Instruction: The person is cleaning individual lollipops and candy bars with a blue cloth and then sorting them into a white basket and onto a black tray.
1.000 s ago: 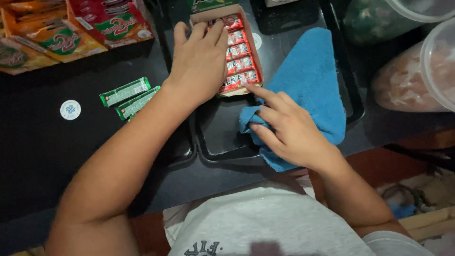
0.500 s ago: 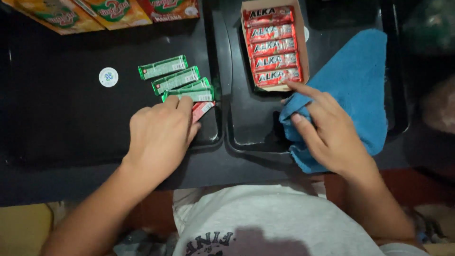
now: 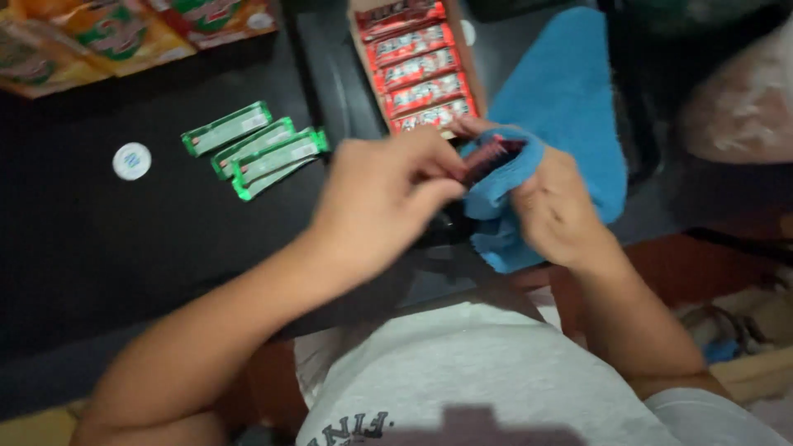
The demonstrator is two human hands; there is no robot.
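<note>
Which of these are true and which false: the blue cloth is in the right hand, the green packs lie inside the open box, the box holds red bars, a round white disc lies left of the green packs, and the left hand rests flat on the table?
1. The blue cloth is gripped by the right hand. True; the cloth folds round a small red bar.
2. The green packs lie inside the open box. False: they lie on the dark table, left of the box.
3. The box holds red bars. True.
4. A round white disc lies left of the green packs. True.
5. The left hand rests flat on the table. False: it is raised, fingers meeting the red bar at the cloth.
</note>
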